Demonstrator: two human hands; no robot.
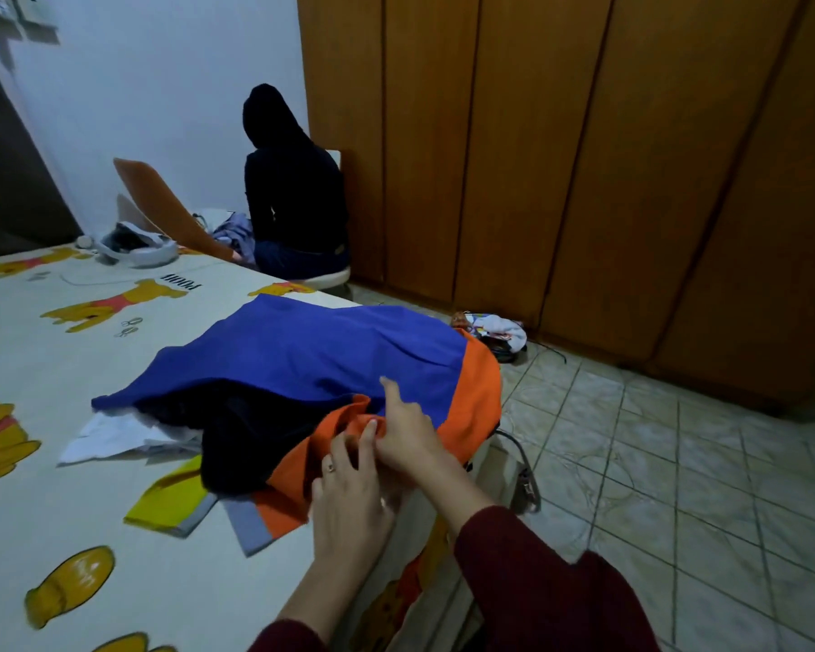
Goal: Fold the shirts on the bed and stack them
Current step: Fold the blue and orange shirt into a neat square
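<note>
Presently working at the bed (90,487) edge, over a heap of shirts.

Left hand (349,491): fingers (367,432) curled up against the orange fabric fold, apparently pinching it (grip partly hidden by the other hand); ring visible on one finger.

Right hand (408,432): just beside and touching the left, index finger (391,390) extended onto the blue panel, remaining fingers curled on the same orange fold. Dark red sleeves (537,581) on both arms.

Blue-and-orange shirt (330,355): directly under and ahead of the fingers, spread on top of the heap, orange side panel draped over the bed edge to the right of the fingers.

Dark shirt (241,440): immediately left of the fingers, beneath the blue one.

White garment (109,437): further left, partly under the dark shirt.

Yellow-and-grey piece (170,508) and grey-and-orange piece (260,524): left of and slightly nearer than the fingers, flat on the cartoon-bear sheet.

Seated person in dark hooded top (288,190): well beyond the fingers, back turned, at the far bed corner.

Wooden wardrobe (584,157): far side, right of the fingers. Tiled floor (678,463): to the right, with a small bundle of cloth (499,331) near the wardrobe base.
</note>
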